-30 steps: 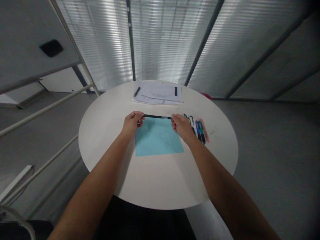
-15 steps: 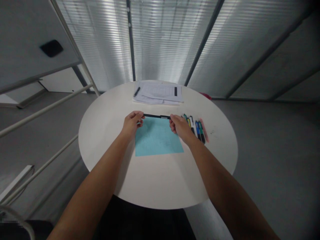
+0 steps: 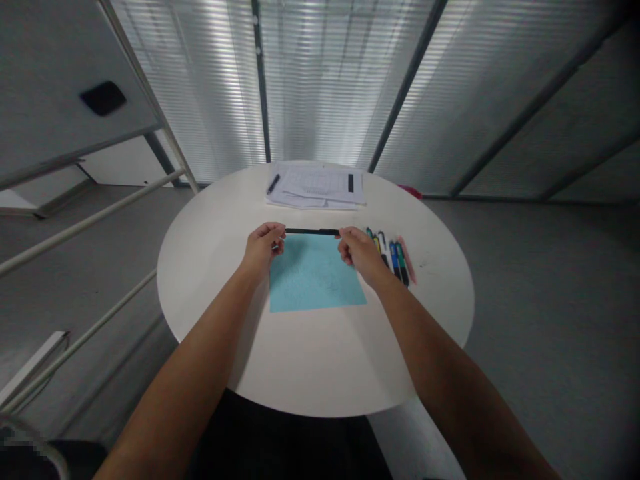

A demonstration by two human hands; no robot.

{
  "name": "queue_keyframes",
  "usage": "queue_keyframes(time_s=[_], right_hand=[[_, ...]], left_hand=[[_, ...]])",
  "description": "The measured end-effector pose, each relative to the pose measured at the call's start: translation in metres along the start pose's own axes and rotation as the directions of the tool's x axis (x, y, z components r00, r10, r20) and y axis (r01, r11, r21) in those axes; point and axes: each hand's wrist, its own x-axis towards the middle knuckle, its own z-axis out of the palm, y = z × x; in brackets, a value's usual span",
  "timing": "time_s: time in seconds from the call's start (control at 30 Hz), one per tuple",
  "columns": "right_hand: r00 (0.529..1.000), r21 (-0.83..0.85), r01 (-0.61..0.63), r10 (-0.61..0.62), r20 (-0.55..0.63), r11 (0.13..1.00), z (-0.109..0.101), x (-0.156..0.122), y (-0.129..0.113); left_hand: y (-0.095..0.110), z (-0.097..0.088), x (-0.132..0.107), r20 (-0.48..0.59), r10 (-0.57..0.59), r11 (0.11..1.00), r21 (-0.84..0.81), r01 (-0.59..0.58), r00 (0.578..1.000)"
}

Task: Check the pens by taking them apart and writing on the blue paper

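Both hands hold a slim black pen (image 3: 311, 231) level between them, one at each end. My left hand (image 3: 263, 247) pinches its left end, and my right hand (image 3: 357, 248) pinches the right end, where the clip side lies. Beneath the pen, a light blue sheet of paper (image 3: 316, 277) lies flat on the round white table (image 3: 320, 360). The pen runs along the far edge of that sheet. Several capped markers (image 3: 395, 260) in green, blue, yellow and white lie just right of my right hand, which partly hides them.
At the far side of the table lies a stack of printed papers (image 3: 320, 188) with a dark pen (image 3: 273, 184) on its left part. A pale pink strip (image 3: 407, 260) is beside the markers. White metal rails (image 3: 90, 217) stand to the left, and blinds (image 3: 320, 80) hang behind.
The pen has turned slightly about its length, so the pale label near its right end no longer shows. Both hands keep their grip and have barely shifted.
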Motion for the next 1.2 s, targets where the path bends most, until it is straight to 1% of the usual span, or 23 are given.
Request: queue_keyframes(time_s=[0.17, 0.27, 0.4, 0.53, 0.73, 1.07, 1.2], right_hand=[[0.999, 0.080, -0.036, 0.035, 0.012, 0.996, -0.0005, 0.0000, -0.0002], [0.996, 0.140, -0.074, 0.067, 0.053, 0.987, -0.0003, 0.0000, 0.0001], [0.995, 0.191, -0.070, 0.055, 0.083, 0.979, -0.0004, 0.0003, 0.0006], [0.997, 0.177, -0.056, 0.047, 0.060, 0.983, -0.0004, 0.0005, 0.0003], [0.996, 0.154, -0.080, 0.072, 0.054, 0.985, -0.0009, 0.0012, 0.0001], [0.999, 0.067, -0.041, 0.039, 0.031, 0.997, -0.0015, -0.0009, -0.0029], [0.998, 0.088, -0.050, 0.048, 0.028, 0.995, -0.0016, -0.0013, -0.0032]], left_hand=[[-0.0005, -0.0015, 0.0009, 0.020, 0.009, 1.000, -0.004, -0.009, 1.000], [0.0000, -0.0012, 0.0001, 0.025, 0.013, 1.000, -0.005, -0.012, 1.000], [0.0008, -0.0006, -0.0013, 0.033, 0.022, 1.000, -0.010, -0.022, 0.999], [0.0013, -0.0009, -0.0019, 0.043, 0.021, 0.999, -0.032, -0.019, 0.999], [0.0015, -0.0014, -0.0011, 0.052, -0.003, 0.999, -0.042, 0.005, 0.999], [0.0014, -0.0008, -0.0010, 0.038, 0.009, 1.000, -0.019, -0.008, 0.999], [0.0026, -0.0001, -0.0028, 0.062, 0.008, 0.999, -0.034, -0.005, 0.998]])
